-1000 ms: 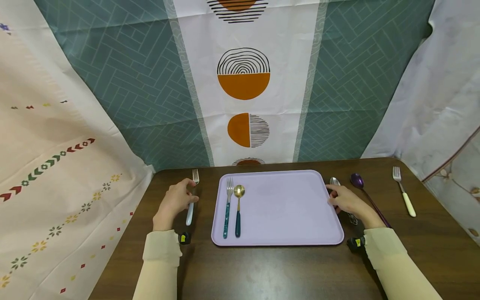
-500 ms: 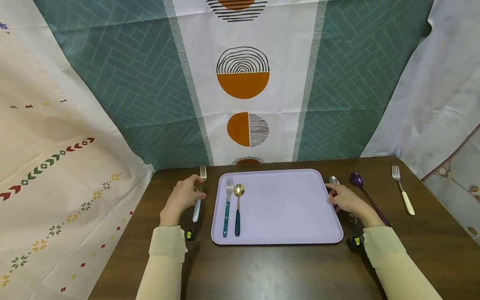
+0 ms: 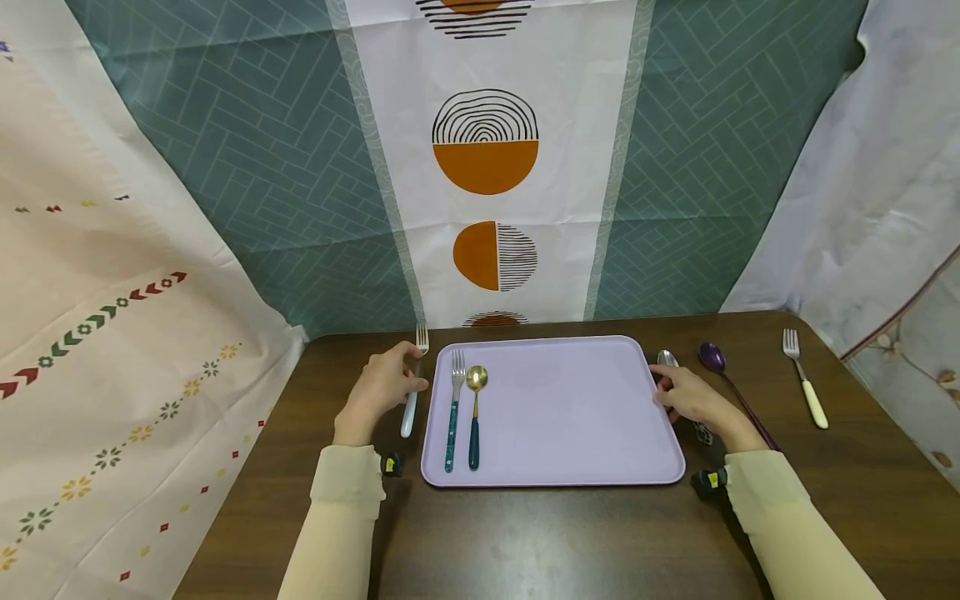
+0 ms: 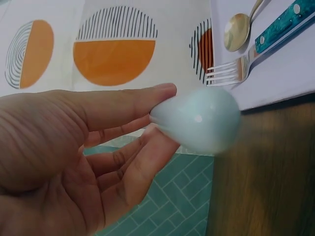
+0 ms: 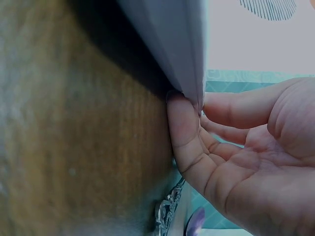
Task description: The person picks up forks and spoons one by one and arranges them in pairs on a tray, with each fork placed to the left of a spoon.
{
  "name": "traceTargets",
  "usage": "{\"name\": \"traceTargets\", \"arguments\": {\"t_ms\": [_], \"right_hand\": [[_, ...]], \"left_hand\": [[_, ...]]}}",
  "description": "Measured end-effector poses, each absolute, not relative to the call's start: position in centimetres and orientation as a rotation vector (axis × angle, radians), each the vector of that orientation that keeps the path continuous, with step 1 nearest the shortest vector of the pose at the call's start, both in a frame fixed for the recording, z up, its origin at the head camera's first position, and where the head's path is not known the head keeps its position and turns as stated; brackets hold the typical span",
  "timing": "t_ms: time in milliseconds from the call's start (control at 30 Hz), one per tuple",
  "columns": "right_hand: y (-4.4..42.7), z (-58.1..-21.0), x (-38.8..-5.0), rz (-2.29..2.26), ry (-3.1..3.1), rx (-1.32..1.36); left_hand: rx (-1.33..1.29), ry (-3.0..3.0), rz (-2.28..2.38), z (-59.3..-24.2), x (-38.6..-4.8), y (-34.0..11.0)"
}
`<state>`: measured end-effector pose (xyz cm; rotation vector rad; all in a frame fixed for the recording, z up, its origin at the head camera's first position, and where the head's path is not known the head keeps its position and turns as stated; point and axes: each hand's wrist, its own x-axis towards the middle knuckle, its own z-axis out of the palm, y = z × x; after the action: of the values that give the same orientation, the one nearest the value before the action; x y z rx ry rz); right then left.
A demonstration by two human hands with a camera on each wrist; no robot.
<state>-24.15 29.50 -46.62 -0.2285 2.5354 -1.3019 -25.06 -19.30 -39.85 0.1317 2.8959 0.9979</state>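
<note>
My left hand (image 3: 379, 385) pinches a fork with a pale blue handle (image 3: 408, 414), its tines pointing away, just left of the lilac tray (image 3: 570, 408). In the left wrist view the rounded handle end (image 4: 211, 120) sticks out from between thumb and fingers (image 4: 142, 162). My right hand (image 3: 693, 396) pinches the tray's right edge, thumb on top and a fingertip underneath, as the right wrist view shows at the tray rim (image 5: 172, 44). On the tray's left side lie a teal-handled fork (image 3: 453, 425) and a gold spoon with a dark green handle (image 3: 475, 433), side by side.
Right of the tray, a silver spoon (image 3: 667, 359) with an ornate handle lies partly under my right hand. Beyond it are a purple spoon (image 3: 712, 358) and a cream-handled fork (image 3: 814, 404) on the brown table (image 3: 525, 542). Patterned cloths (image 3: 300, 167) hang behind and beside the table.
My left hand has moved to the right with the pale blue fork, closer to the tray's left edge. My right hand stays at the tray's right edge.
</note>
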Motion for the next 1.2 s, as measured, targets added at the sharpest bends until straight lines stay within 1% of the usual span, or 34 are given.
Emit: {"name": "traceTargets", "arguments": {"t_ms": [467,1200], "right_hand": [[29.7,-46.5,-24.2,-1.303,2.529,-0.259],[29.7,-46.5,-24.1,-1.294,2.537,-0.258]], "left_hand": [[0.156,2.918,0.960,-39.8,-25.3,-17.9],[0.224,2.907,0.947,-39.6,-25.5,-14.2]]}}
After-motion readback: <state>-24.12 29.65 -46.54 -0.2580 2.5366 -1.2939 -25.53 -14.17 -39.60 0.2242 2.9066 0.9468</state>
